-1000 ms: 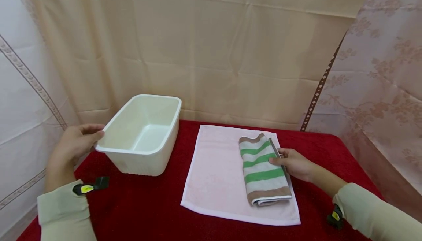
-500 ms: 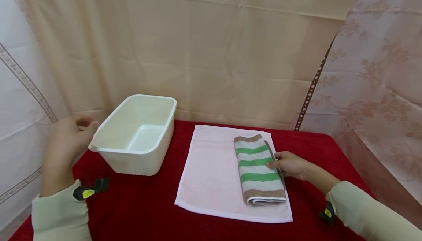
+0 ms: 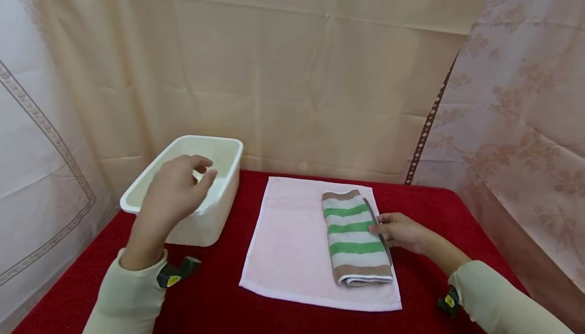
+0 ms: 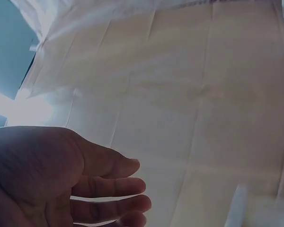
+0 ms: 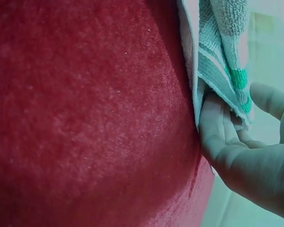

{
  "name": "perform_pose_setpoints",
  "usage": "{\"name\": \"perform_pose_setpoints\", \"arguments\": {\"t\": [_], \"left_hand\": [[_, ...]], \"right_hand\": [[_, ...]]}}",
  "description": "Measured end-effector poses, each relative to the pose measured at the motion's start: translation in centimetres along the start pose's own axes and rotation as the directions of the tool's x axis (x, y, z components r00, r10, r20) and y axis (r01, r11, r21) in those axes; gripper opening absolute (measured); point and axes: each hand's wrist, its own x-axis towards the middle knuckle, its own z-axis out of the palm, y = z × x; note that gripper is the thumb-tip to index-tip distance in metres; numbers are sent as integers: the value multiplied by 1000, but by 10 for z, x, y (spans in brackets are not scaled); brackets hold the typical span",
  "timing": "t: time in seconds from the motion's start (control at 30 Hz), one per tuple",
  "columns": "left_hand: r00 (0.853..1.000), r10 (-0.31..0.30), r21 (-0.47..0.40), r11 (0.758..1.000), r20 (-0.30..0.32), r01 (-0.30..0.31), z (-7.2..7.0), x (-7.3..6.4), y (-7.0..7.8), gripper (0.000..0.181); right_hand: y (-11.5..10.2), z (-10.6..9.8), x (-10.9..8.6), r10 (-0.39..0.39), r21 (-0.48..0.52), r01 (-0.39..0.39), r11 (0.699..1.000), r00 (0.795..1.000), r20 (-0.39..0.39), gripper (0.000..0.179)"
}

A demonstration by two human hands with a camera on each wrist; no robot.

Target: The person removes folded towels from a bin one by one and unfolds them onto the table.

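My left hand [image 3: 178, 189] is in front of the cream plastic basin [image 3: 219, 222], overlapping it in the head view. Its fingers [image 4: 113, 187] are loosely bent with nothing between them. A folded towel [image 3: 349, 247] with green, white and brown stripes lies on the right half of a flat pale pink towel [image 3: 288, 242]. My right hand [image 3: 404, 232] is at the striped towel's right edge, thumb over the top and fingers tucked under its layers. In the right wrist view those fingers [image 5: 213, 123] go in between the striped towel and the pale one beneath.
Both towels and the basin rest on a table covered in red cloth [image 3: 205, 293]. Behind it hangs a beige curtain [image 3: 283, 70], with a white patterned curtain [image 3: 45, 161] at the left and a pink floral one [image 3: 539, 110] at the right.
My left hand has let go of the basin's left rim and moved right, in front of the basin. The right hand stays at the striped towel's edge. The head view has shifted slightly.
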Motion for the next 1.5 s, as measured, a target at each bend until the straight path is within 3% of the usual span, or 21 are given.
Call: {"name": "perform_pose_setpoints", "arguments": {"t": [0.27, 0.4, 0.53, 0.6, 0.67, 0.73, 0.77, 0.83, 0.9, 0.97, 1.1, 1.17, 1.2, 1.27, 1.33, 1.43, 1.5], "left_hand": [[990, 101, 35, 994, 99, -105, 60, 4, 52, 25], [971, 114, 36, 992, 209, -124, 96, 5, 71, 30], [925, 138, -54, 990, 355, -127, 139, 5, 83, 32], [888, 156, -138, 985, 433, -106, 160, 3, 85, 32], [846, 151, -249, 968, 512, -22, 180, 2, 86, 33], [797, 124, -368, 921, 591, 130, 196, 1, 87, 35], [770, 98, -422, 876, 630, 234, 203, 0, 88, 37], [722, 34, -487, 760, 691, 431, 214, 0, 91, 39], [677, -29, -512, 631, 735, 583, 221, 1, 93, 39], [634, -76, -513, 518, 769, 684, 226, 2, 96, 37], [532, -105, -475, 332, 840, 815, 233, 0, 98, 29], [486, -97, -446, 273, 869, 852, 236, -2, 99, 26], [470, -92, -436, 254, 878, 863, 237, -3, 99, 25], [456, -75, -427, 247, 887, 870, 239, -5, 99, 23], [460, -54, -434, 253, 886, 865, 240, -5, 100, 24], [488, -17, -467, 261, 873, 845, 242, -5, 104, 28], [526, -5, -504, 275, 851, 818, 245, -6, 107, 32]], "right_hand": [[3, -4, -3, -13, 52, 9, 999, 998, 60, 34], [2, -8, -2, -30, 83, 19, 996, 991, 127, 36], [5, -12, -4, -58, 70, 46, 997, 981, 187, 46], [7, -13, -6, -75, 63, 63, 996, 974, 212, 51], [10, -14, -8, -92, 60, 80, 995, 969, 230, 53], [11, -14, -10, -104, 66, 90, 994, 965, 241, 55], [11, -14, -11, -108, 72, 93, 993, 964, 244, 55], [10, -14, -11, -116, 79, 99, 992, 960, 253, 58], [9, -14, -11, -127, 84, 109, 990, 956, 262, 63], [8, -13, -10, -141, 82, 123, 989, 952, 273, 66], [8, -10, -10, -160, 72, 146, 987, 941, 299, 69], [9, -8, -11, -158, 69, 144, 987, 939, 306, 69], [9, -8, -11, -158, 67, 144, 987, 938, 308, 69], [9, -7, -12, -164, 67, 151, 986, 939, 304, 70], [8, -6, -13, -179, 66, 167, 984, 941, 286, 70], [5, -4, -13, -209, 74, 197, 978, 945, 251, 70], [3, 0, -13, -217, 69, 207, 976, 954, 207, 68]]}}
